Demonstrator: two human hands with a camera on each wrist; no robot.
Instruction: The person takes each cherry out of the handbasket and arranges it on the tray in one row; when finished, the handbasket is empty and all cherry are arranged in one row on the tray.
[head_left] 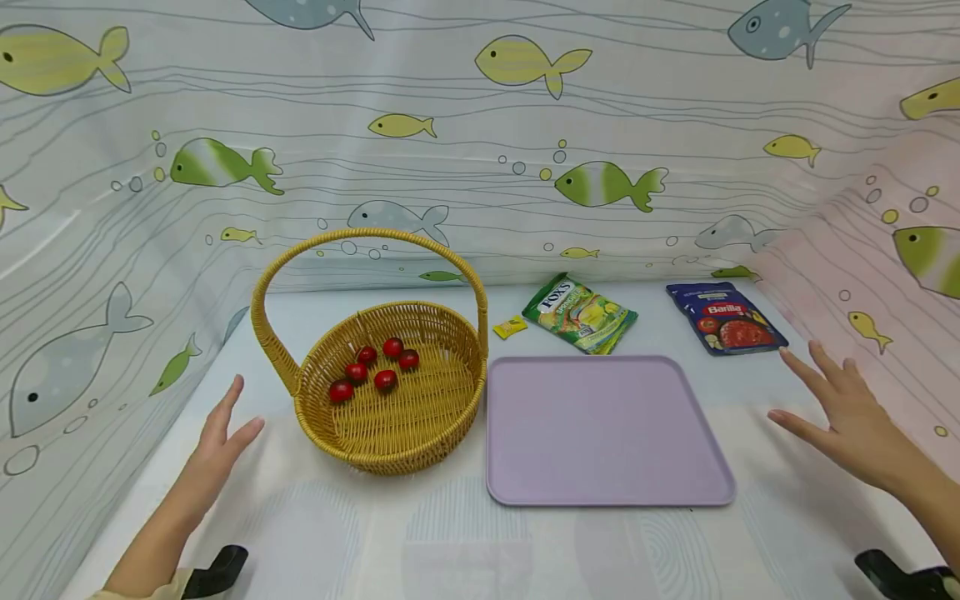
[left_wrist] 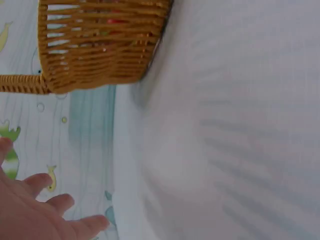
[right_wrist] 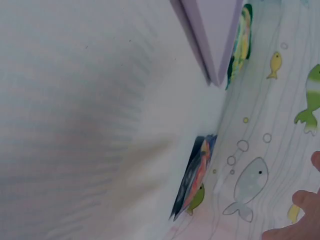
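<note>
Six red fruits [head_left: 386, 381] in wicker basket [head_left: 408, 408]

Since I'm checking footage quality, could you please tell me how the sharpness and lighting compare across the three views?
Head view: bright and mostly sharp, brand names on the Barilla pouch and FOX'S bag readable, faint shadow near the right hand; left wrist view: dimmer and softer, the table greyish; right wrist view: also dim and soft, the pouch's print unreadable.
</note>
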